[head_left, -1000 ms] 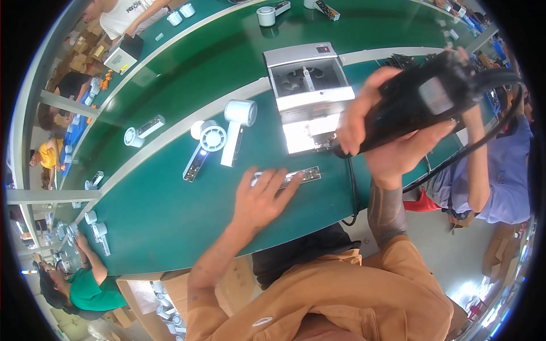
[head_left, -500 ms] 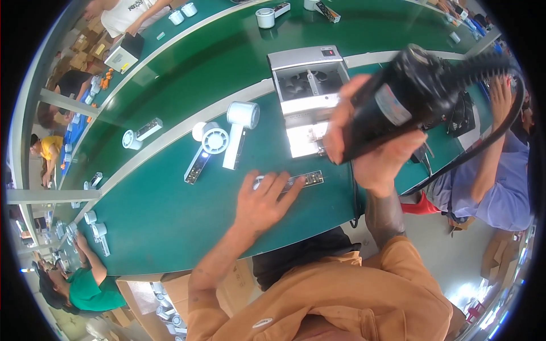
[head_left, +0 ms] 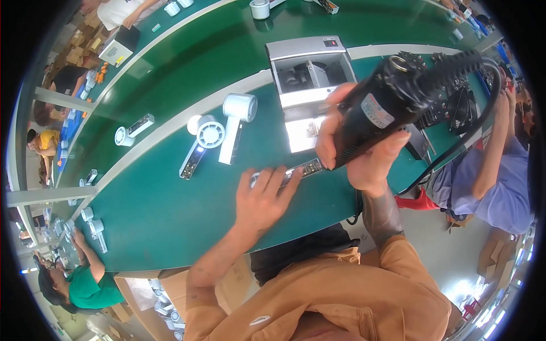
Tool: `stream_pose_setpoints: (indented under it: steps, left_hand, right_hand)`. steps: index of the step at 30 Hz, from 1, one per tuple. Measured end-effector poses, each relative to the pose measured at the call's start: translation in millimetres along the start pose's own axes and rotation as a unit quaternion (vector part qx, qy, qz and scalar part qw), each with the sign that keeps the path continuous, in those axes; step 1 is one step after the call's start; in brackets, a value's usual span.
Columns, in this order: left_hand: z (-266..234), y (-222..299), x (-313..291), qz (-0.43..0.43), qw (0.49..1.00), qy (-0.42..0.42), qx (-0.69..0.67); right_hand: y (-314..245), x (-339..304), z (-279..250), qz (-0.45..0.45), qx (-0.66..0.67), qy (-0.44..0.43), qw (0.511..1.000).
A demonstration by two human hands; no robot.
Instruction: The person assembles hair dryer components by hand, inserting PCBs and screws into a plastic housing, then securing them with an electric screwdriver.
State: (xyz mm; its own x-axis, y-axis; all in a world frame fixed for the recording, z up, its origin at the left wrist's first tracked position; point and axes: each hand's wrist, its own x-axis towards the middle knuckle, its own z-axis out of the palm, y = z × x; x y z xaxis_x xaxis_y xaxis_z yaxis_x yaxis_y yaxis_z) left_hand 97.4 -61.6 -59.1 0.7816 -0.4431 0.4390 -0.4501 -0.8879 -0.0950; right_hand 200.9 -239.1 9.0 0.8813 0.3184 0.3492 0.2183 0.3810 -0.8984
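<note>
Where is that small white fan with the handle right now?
In the head view, the white fan lies on the green table, left of the grey box and beyond the left hand, beside a round white fan part.

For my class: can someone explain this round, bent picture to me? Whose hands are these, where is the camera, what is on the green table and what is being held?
The camera sits on a person's head and looks down, so the wide lens bends straight edges. The two arms from below are that person's own. The right hand grips a black corded power tool raised above the green table. The left hand lies flat on a narrow flat strip-shaped part. Also on the table: a grey open-topped box and white handheld fan parts. Other people work along the edges.
</note>
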Motion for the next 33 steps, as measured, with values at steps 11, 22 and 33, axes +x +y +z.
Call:
stream_pose_setpoints:
  steps: [11,22,33]
  left_hand:
    - [0.9,-2.4,-0.8,0.007,1.000,0.010,0.004]
    - [-0.3,-2.5,-0.8,0.009,1.000,0.002,0.003]
    - [1.1,-1.3,-1.8,0.000,1.000,0.008,-0.003]
  right_hand:
    - [6.8,2.5,-4.9,-0.012,0.025,-0.004,1.000]
    - [5.3,3.6,-11.1,-0.001,0.010,-0.026,1.000]
    - [14.4,-9.8,-0.3,-0.037,0.074,0.015,0.996]
